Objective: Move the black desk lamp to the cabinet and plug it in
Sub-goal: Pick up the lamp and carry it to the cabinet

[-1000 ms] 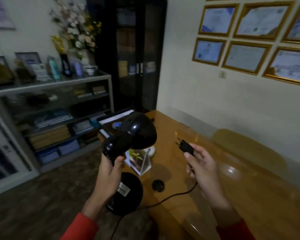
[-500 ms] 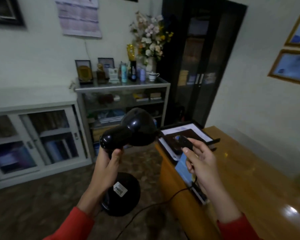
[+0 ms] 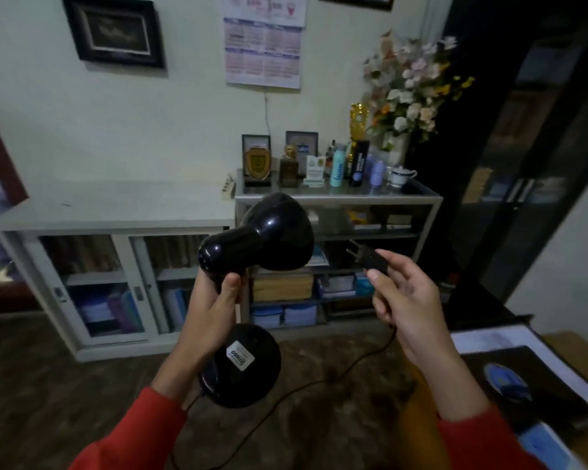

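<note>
My left hand (image 3: 214, 310) grips the neck of the black desk lamp (image 3: 265, 232) and holds it in the air, shade up, round base (image 3: 248, 368) hanging below with a white sticker on it. My right hand (image 3: 404, 300) pinches the lamp's black two-pin plug (image 3: 370, 259), pins pointing up-left. The cord (image 3: 319, 381) sags between base and plug. Straight ahead stands a low white cabinet (image 3: 116, 212) with glass sliding doors against the wall. A white power strip (image 3: 228, 189) lies at the cabinet top's right end.
A metal-framed glass shelf unit (image 3: 336, 200) with trophies, bottles, a cup and a flower vase (image 3: 414, 83) stands right of the cabinet. A tall dark cupboard (image 3: 530, 147) fills the right. The wooden desk corner (image 3: 557, 344) with folders is at lower right. Dark floor lies ahead.
The view has swung left, away from the desk and the framed certificates, so the white cabinet now faces me. Both hands keep their hold on lamp and plug.
</note>
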A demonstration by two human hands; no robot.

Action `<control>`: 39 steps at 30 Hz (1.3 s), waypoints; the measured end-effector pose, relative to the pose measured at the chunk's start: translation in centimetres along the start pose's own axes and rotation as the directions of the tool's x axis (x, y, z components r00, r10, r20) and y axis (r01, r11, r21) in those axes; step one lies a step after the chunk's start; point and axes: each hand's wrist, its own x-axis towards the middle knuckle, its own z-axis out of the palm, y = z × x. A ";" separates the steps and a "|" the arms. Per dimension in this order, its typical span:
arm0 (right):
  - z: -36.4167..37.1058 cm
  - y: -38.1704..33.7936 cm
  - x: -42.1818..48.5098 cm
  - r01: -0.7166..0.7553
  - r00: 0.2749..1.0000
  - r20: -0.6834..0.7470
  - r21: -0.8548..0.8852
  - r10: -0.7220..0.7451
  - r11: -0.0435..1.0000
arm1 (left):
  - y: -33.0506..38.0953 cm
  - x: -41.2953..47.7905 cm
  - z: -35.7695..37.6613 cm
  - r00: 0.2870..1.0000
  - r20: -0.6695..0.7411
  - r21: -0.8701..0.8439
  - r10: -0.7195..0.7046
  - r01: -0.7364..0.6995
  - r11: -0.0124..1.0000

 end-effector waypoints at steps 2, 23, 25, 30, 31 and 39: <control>2.5 0.5 3.5 0.016 1.000 0.016 -0.001 -0.016 1.000 | -1.5 2.9 -1.1 0.999 -0.049 0.014 0.021 -0.020 1.000; 31.8 9.2 31.9 0.019 0.992 0.126 0.042 -0.024 0.999 | -23.3 34.3 -18.1 0.990 -0.135 -0.067 0.026 -0.035 0.997; 34.0 9.9 33.9 0.010 0.991 0.132 0.037 -0.015 0.999 | -25.4 37.0 -19.4 0.992 -0.126 -0.054 0.025 -0.032 0.998; 38.8 12.2 39.5 -0.002 0.992 0.128 0.031 -0.002 1.000 | -30.5 43.5 -21.3 0.997 -0.077 -0.051 -0.029 0.025 0.998; 39.6 12.7 40.8 -0.007 0.992 0.128 0.034 0.002 0.999 | -31.5 44.8 -21.5 0.996 -0.078 -0.057 -0.037 0.032 0.998; 45.2 16.9 53.1 -0.022 0.998 0.068 0.087 0.016 0.996 | -39.3 56.3 -22.6 0.997 -0.079 -0.089 -0.020 0.013 0.996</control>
